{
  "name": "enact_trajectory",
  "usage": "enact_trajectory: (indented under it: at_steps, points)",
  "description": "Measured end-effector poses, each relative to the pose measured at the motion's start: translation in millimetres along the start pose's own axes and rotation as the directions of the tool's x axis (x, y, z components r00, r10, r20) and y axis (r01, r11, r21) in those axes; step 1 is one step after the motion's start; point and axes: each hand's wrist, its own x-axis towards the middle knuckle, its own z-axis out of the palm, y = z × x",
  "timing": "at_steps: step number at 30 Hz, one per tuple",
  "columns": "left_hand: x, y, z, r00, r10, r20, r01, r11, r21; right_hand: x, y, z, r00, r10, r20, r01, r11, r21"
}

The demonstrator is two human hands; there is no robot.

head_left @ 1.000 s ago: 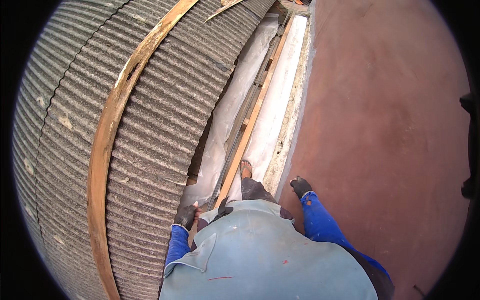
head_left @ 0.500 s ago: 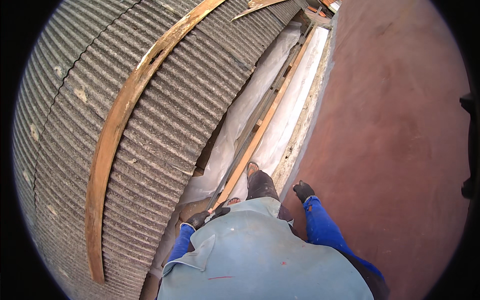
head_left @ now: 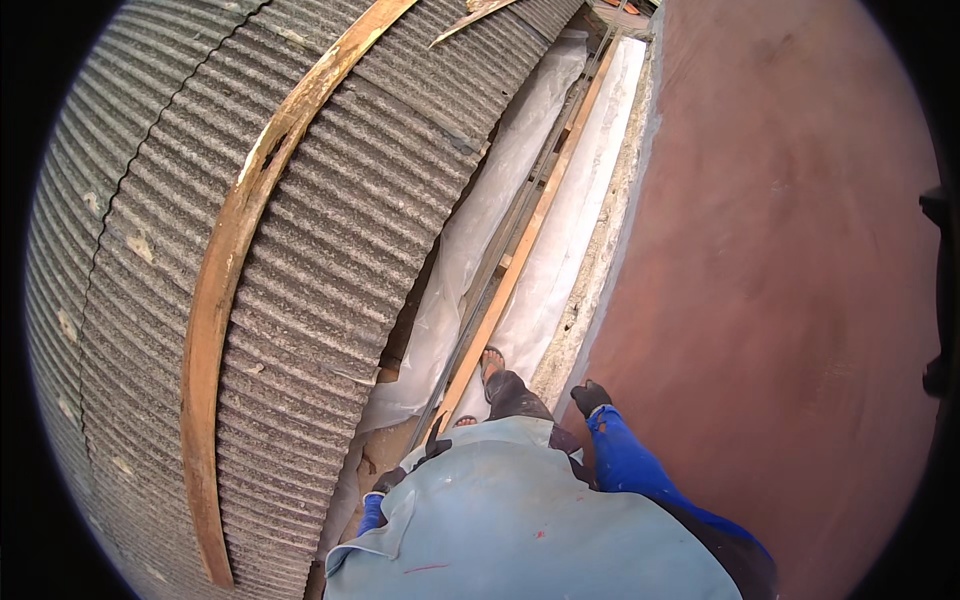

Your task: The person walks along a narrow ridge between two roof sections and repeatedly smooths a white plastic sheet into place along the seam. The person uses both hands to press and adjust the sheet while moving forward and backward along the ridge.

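My right hand [head_left: 590,398], in a dark fingerless glove below a blue sleeve, hangs with curled fingers beside the reddish-brown surface [head_left: 760,260]; nothing shows in it. My left hand [head_left: 385,483], also gloved, is mostly hidden at the side of my pale blue garment [head_left: 520,530]. My sandalled foot [head_left: 493,362] stands in a narrow channel, by a long timber batten [head_left: 530,240] and a white sheet strip [head_left: 595,180]. A second foot [head_left: 465,421] peeks out lower down.
Grey corrugated roofing sheets [head_left: 330,250] fill the left, with a long split plank [head_left: 210,300] lying across them. Crumpled translucent plastic [head_left: 510,150] lies along their edge over dark gaps. A rough mortar edge [head_left: 570,340] borders the reddish surface. Orange pieces lie at the far end.
The view has shifted slightly back and forth over the roof. My left hand has moved lower and behind the garment's edge. My feet have moved along the strip.
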Motion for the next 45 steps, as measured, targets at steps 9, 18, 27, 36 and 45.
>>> enact_trajectory:
  at_steps: [9, 18, 27, 36, 45]
  points:
    - [39, 103, -25, 0.989, -0.130, -0.075, 0.116, 0.978, -0.174, 41, -41, -51, 0.999, 0.011, 0.043, -0.012, 1.000, 0.024]
    - [1, 91, -5, 0.974, -0.064, -0.218, 0.052, 0.997, -0.060, 76, -12, -39, 0.962, 0.100, 0.254, -0.099, 0.995, -0.017]
    - [-16, 127, -24, 0.958, -0.164, -0.237, 0.141, 0.984, -0.108, 83, 0, -28, 0.980, 0.037, 0.195, -0.024, 0.997, -0.070]
    - [-62, 40, 31, 0.901, -0.307, -0.306, 0.158, 0.890, -0.428, 46, -33, -35, 0.967, 0.094, 0.235, -0.076, 0.993, -0.088]
    - [-109, -181, 219, 0.791, -0.011, -0.612, 0.084, 0.992, 0.091, -1, -72, 38, 0.543, -0.310, 0.781, 0.747, -0.247, -0.617]
